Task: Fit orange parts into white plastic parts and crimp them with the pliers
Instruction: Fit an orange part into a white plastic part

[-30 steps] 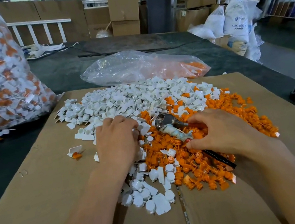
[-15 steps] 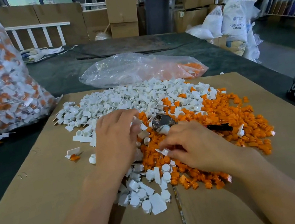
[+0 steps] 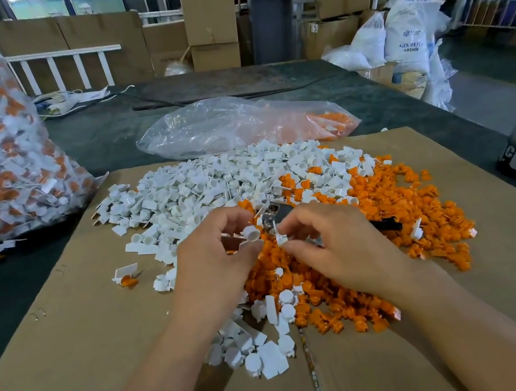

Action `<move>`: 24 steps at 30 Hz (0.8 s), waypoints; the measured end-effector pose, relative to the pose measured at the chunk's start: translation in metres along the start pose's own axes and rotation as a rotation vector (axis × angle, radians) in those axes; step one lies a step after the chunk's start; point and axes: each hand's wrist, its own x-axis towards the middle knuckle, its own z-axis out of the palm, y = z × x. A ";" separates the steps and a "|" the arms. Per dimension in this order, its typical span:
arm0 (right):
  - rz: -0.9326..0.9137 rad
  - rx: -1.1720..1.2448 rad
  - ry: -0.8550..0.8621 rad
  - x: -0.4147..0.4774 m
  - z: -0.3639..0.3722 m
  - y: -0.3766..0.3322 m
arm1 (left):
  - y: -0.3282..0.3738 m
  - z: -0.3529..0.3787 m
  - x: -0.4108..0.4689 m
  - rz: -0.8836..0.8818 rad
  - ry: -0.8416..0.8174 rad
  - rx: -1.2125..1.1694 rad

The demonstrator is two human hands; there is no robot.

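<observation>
two hands meet: left hand (image 3: 214, 268) pinches a round white plastic cap (image 3: 251, 233), right hand (image 3: 340, 251) pinches a small white plastic piece (image 3: 280, 238); steel black-handled pliers (image 3: 280, 214) lie at their twelve o'clock on small orange plastic parts (image 3: 389, 203).

Matt white plastic parts (image 3: 200, 188) and orange parts (image 3: 399, 201) lie on rough brown cardboard (image 3: 70, 349) beside glossy metal pliers (image 3: 275, 214).

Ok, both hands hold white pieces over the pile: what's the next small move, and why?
Probably the right hand should swap its small white piece for an orange part from the orange pile and seat that in the white part the left hand pinches. No orange part shows in either hand, and the pliers lie ungripped on the pile.
</observation>
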 end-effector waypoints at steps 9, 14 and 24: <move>-0.030 -0.025 -0.184 -0.003 -0.015 -0.001 | 0.000 -0.004 0.003 -0.099 0.051 -0.149; -0.029 -0.167 -0.363 -0.005 -0.025 -0.003 | 0.001 -0.004 0.004 -0.144 0.022 -0.184; -0.005 -0.259 -0.384 -0.006 -0.022 -0.002 | 0.001 -0.006 0.004 -0.221 0.048 -0.393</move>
